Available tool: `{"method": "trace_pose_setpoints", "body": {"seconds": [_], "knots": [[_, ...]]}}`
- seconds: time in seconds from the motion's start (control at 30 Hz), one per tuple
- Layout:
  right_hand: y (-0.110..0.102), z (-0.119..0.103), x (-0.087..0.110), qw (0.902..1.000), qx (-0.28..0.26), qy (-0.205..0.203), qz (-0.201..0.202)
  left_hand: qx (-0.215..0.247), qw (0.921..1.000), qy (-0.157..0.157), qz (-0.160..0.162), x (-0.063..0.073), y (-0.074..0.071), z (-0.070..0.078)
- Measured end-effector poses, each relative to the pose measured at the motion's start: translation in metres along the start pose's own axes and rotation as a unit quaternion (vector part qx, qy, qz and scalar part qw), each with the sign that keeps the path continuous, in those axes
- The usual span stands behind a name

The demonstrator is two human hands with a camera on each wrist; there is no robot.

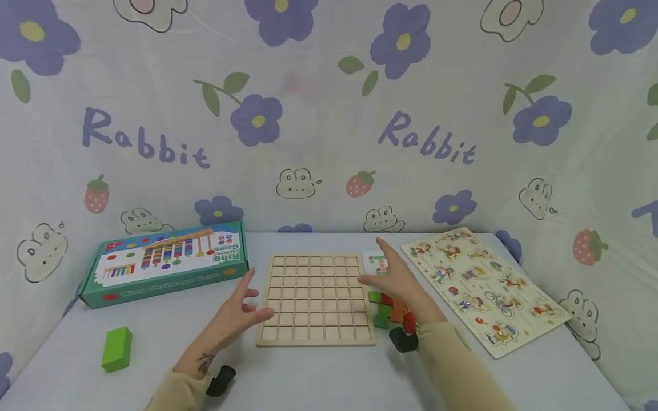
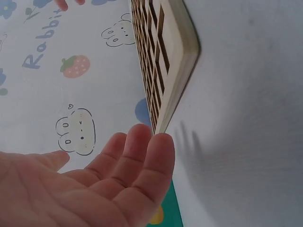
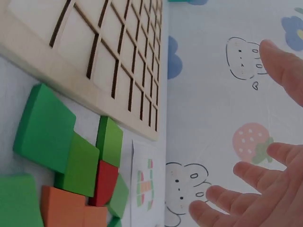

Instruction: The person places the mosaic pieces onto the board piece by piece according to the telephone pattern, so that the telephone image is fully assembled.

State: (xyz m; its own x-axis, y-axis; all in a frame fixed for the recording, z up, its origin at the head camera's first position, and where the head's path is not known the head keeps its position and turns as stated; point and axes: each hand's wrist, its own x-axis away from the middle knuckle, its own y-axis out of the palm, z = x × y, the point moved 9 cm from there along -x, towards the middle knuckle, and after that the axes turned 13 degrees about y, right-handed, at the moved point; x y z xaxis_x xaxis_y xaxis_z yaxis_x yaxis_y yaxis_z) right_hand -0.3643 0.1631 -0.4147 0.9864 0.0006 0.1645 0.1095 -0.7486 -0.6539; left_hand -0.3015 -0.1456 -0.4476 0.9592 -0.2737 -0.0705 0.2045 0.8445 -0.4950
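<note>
A wooden grid board with square cells lies on the table between the two hands. My left hand hovers by its left edge, fingers spread and relaxed, palm turned inward, holding nothing. Over the board's right edge is my right hand, its fingers extended and thumb apart, nothing in it. Under and beside that hand sits a cluster of small blocks: green blocks, a red block and orange blocks. Behind them lies a white card printed with a coloured block pattern, partly covered by the right hand in the head view.
A green Ring Challenge Game box lies at the back left. In front of it stands a bright green block. On the right is a wooden picture puzzle board. A printed cloth hangs behind the table.
</note>
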Motion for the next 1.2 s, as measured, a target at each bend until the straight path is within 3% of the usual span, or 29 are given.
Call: {"method": "trace_pose_setpoints", "body": {"seconds": [0.33, 0.67, 0.87, 1.2], "knots": [[-0.009, 0.023, 0.001, 0.9913, -0.128, 0.031, 0.006, 0.037, 0.999, -0.023, -0.008, 0.003, 0.009, -0.014], [-0.015, 0.043, 0.005, 0.9825, -0.176, 0.061, 0.001, -0.013, 0.9985, -0.04, -0.033, 0.006, 0.014, -0.021], [-0.023, 0.056, 0.011, 0.9807, -0.173, 0.091, 0.001, -0.047, 0.9959, -0.047, -0.061, 0.007, 0.019, -0.023], [-0.032, 0.084, 0.02, 0.9753, -0.157, 0.155, 0.007, -0.052, 0.994, -0.046, -0.085, 0.01, 0.02, -0.026]]}}
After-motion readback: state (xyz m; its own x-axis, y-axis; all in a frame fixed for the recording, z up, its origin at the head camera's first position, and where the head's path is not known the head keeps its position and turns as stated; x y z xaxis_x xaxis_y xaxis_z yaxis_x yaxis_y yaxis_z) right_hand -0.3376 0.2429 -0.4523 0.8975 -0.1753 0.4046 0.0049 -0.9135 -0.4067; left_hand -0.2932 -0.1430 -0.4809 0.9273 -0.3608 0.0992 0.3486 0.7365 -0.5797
